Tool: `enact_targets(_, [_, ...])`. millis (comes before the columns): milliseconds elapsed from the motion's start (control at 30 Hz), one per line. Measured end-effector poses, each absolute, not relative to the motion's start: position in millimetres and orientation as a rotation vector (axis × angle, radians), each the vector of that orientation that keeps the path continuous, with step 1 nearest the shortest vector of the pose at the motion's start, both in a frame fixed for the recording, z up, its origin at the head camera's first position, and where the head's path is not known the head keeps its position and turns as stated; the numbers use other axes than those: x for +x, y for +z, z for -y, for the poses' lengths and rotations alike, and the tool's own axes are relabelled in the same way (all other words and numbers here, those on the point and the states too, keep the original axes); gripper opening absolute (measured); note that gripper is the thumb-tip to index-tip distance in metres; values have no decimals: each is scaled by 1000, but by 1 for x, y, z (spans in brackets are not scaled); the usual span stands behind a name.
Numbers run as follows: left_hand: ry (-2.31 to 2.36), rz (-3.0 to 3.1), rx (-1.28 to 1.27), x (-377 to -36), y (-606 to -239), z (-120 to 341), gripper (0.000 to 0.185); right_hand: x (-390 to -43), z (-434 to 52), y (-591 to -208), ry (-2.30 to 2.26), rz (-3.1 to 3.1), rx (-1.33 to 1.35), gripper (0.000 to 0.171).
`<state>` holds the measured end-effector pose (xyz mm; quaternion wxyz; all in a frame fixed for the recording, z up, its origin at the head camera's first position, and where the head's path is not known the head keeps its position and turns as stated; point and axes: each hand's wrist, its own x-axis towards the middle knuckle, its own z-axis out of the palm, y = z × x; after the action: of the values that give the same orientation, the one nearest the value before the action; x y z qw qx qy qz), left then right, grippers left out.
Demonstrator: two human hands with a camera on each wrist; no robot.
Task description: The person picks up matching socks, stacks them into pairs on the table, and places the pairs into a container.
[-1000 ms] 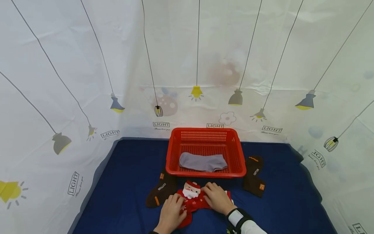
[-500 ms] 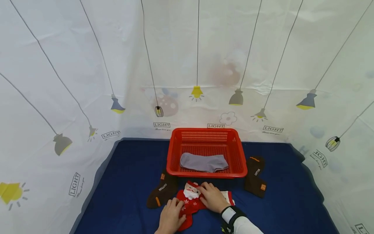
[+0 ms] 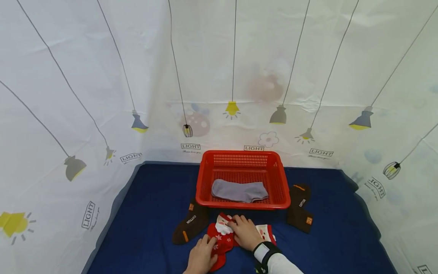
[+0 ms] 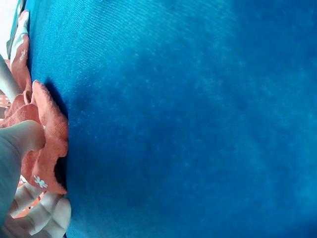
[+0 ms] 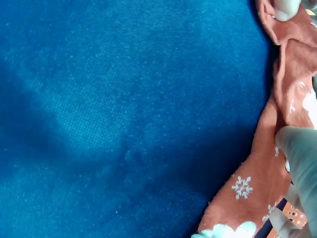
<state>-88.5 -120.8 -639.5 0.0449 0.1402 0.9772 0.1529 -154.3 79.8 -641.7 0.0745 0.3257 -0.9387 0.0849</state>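
Red Santa sock [image 3: 222, 238]: soft matt knit. Basket [image 3: 280, 182]: glossy perforated plastic. Blue tablecloth [image 3: 150, 213]: matt, finely woven.

Sock [image 3: 239, 190] in basket [image 3: 205, 179], behind hands

Count of the things on my blue cloth table [image 3: 147, 213]

I see one red plastic mesh basket [image 3: 243, 158] and one grey folded sock [image 3: 238, 190] inside it. Outside there are two dark brown cotton socks with orange marks, one left [image 3: 188, 225] and one right [image 3: 299, 207]. Under my two hands, left [image 3: 202, 259] and right [image 3: 244, 233], lie red Christmas socks with a Santa picture [image 3: 220, 238]; their number I cannot tell.
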Motion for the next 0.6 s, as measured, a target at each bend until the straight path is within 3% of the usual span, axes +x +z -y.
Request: enact_targets(600, [437,-3011,493,-87,-640,120,34,-152,-72,-640,92,2754,1028,25])
